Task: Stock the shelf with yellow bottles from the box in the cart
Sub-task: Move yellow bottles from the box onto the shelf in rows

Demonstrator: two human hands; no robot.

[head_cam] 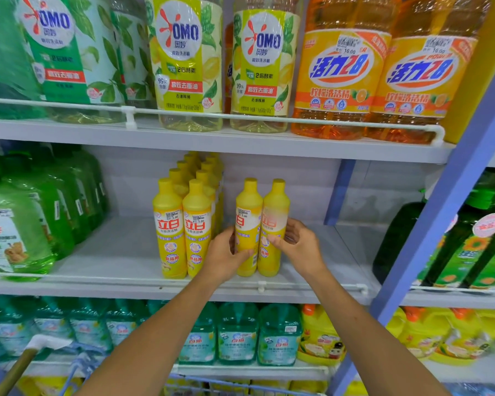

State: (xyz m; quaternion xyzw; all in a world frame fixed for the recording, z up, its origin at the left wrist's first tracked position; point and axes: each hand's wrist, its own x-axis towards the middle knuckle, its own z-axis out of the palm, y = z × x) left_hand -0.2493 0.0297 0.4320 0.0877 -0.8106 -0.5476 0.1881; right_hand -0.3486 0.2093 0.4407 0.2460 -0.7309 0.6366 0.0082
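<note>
Both hands are up at the middle shelf (112, 252), each w/ one bottle. Left hand (226, 252) wraps the left yellow bottle (247, 221) low on its label, thumb across the front. Right hand (297, 244) grips the right yellow bottle (276, 212) from the right side, fingers curled round the label. The two bottles are upright, touching side by side, near the shelf's front rail (312, 285). Bases are at shelf level; can't tell if they're fully set down. Just left, w/ a small gap, stocked yellow bottles (183, 224) stand in two rows running to the far back. Green bottles (26, 224) sit at far left on the same shelf. Orange bottles (340, 81) are on the shelf above, teal bottles (237, 335) on the one below. Cart rim (240, 385) shows at the near bottom edge.
</note>
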